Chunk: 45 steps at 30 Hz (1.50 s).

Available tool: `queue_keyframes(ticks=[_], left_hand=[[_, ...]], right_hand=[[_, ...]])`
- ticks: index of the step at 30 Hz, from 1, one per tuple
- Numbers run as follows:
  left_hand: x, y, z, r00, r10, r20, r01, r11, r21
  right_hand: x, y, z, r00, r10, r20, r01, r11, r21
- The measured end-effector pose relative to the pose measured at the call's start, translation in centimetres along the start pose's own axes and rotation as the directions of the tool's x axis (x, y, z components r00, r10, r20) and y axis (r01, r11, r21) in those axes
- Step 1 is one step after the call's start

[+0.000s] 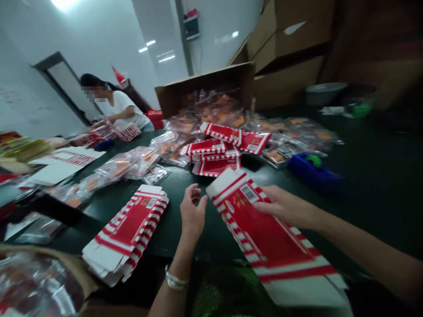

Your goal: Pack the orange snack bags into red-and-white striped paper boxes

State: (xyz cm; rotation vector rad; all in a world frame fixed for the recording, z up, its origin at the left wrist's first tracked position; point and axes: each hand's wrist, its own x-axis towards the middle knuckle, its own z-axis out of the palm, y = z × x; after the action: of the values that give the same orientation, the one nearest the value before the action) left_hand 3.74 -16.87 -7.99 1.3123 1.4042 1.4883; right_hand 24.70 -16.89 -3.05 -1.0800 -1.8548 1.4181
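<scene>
A flattened red carton with white stripes and a barcode is in my right hand, gripped at its right edge with the thumb on top. It slants down toward the front edge of the table. My left hand is close to the carton's upper left corner, apart from it. Its fingers are loosely curled, the thumb stands away, and nothing shows between them. To the left of that hand lies a stack of flat red and white cartons. Several red striped boxes are piled beyond my hands.
A large cardboard box spills clear bags with orange contents across the dark green table. A blue tape dispenser sits right. At lower left stands an open box of clear bags. A co-worker handles striped boxes at far left.
</scene>
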Motion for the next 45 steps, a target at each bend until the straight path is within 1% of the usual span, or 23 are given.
queue_keyframes(ticks=[2,3,5,8,10,13,15,17,18,19,20,22,23,24,25,27,28,29,32,33,39,42,45], left_hand=[[-2.6,0.1,1.5,0.987,0.056,0.153,-0.061,0.998,0.025],[-3.6,0.3,2.1,0.963,0.051,0.265,-0.057,0.998,0.015],[-4.7,0.5,3.0,0.869,-0.046,0.493,0.086,0.995,-0.059],[-4.3,0.3,3.1,0.682,-0.174,0.71,0.387,0.91,-0.149],[-3.4,-0.1,2.7,0.579,-0.172,0.797,0.466,0.872,-0.15],[-2.1,-0.6,2.3,0.471,-0.152,0.869,0.502,0.856,-0.123],[-1.4,-0.9,2.5,0.428,-0.165,0.888,0.512,0.855,-0.088],[-0.8,-1.0,2.8,0.406,-0.192,0.893,0.501,0.864,-0.042],[-0.5,-1.1,2.9,0.415,-0.202,0.887,0.485,0.874,-0.028],[-0.3,-1.2,2.8,0.467,-0.205,0.86,0.458,0.888,-0.037],[-0.2,-1.3,2.7,0.574,-0.201,0.794,0.421,0.904,-0.076],[-0.6,-1.7,2.3,0.838,-0.191,0.511,0.342,0.914,-0.219],[-1.3,-2.0,2.3,0.908,-0.22,0.357,0.333,0.895,-0.296],[-2.2,-2.4,2.4,0.917,-0.282,0.283,0.374,0.853,-0.364],[-3.4,-2.7,2.8,0.878,-0.35,0.326,0.466,0.783,-0.412],[-5.9,-3.1,4.3,0.709,-0.388,0.589,0.674,0.62,-0.403],[-6.9,-3.2,5.3,0.656,-0.349,0.669,0.711,0.583,-0.393],[-7.8,-3.1,6.2,0.644,-0.305,0.702,0.711,0.577,-0.401],[-8.5,-2.3,8.1,0.744,-0.249,0.62,0.595,0.669,-0.445],[-8.3,-1.9,8.2,0.756,-0.249,0.605,0.574,0.697,-0.43],[-6.0,-0.6,6.5,0.759,-0.342,0.553,0.51,0.841,-0.18],[-5.8,-1.0,5.8,0.729,-0.361,0.582,0.519,0.845,-0.126],[-5.8,-1.5,5.4,0.688,-0.358,0.631,0.547,0.827,-0.128]], right_hand=[[-2.8,-0.4,-0.7,0.996,0.012,0.086,0.0,0.992,-0.13],[-3.9,-0.6,-0.8,0.995,0.015,0.1,0.004,0.982,-0.188],[-5.2,-0.7,-0.7,0.994,0.055,0.095,-0.026,0.96,-0.28],[-5.8,-0.1,-0.6,0.984,0.167,0.063,-0.145,0.953,-0.265],[-5.9,0.6,-0.7,0.975,0.214,0.06,-0.205,0.97,-0.129],[-6.0,1.8,-0.7,0.946,0.304,0.116,-0.322,0.923,0.21],[-6.0,2.6,-0.5,0.918,0.356,0.175,-0.397,0.824,0.405],[-6.2,3.3,-0.4,0.9,0.377,0.218,-0.435,0.742,0.51],[-6.4,3.7,-0.5,0.896,0.383,0.224,-0.441,0.718,0.539],[-6.6,4.0,-0.7,0.894,0.393,0.216,-0.443,0.699,0.561],[-6.9,4.2,-1.0,0.892,0.41,0.191,-0.44,0.687,0.579],[-7.7,4.6,-1.8,0.88,0.463,0.104,-0.424,0.668,0.612],[-8.1,4.8,-2.2,0.867,0.495,0.054,-0.416,0.661,0.624],[-8.5,4.9,-2.5,0.852,0.524,0.01,-0.411,0.657,0.632],[-8.8,5.0,-2.7,0.836,0.548,-0.032,-0.405,0.657,0.636],[-9.0,5.3,-2.6,0.828,0.551,-0.104,-0.38,0.687,0.619],[-9.0,5.4,-2.3,0.839,0.526,-0.144,-0.35,0.721,0.598],[-8.9,5.5,-2.0,0.855,0.487,-0.178,-0.31,0.756,0.576],[-8.5,5.8,-0.8,0.907,0.349,-0.234,-0.17,0.814,0.556],[-8.4,5.9,-0.6,0.919,0.321,-0.231,-0.137,0.806,0.576],[-9.1,7.7,-0.6,0.986,0.166,-0.035,-0.081,0.642,0.762],[-9.4,8.6,-0.2,0.987,0.145,-0.066,-0.041,0.63,0.776],[-9.5,8.6,0.9,0.968,0.207,-0.145,-0.026,0.65,0.76]])
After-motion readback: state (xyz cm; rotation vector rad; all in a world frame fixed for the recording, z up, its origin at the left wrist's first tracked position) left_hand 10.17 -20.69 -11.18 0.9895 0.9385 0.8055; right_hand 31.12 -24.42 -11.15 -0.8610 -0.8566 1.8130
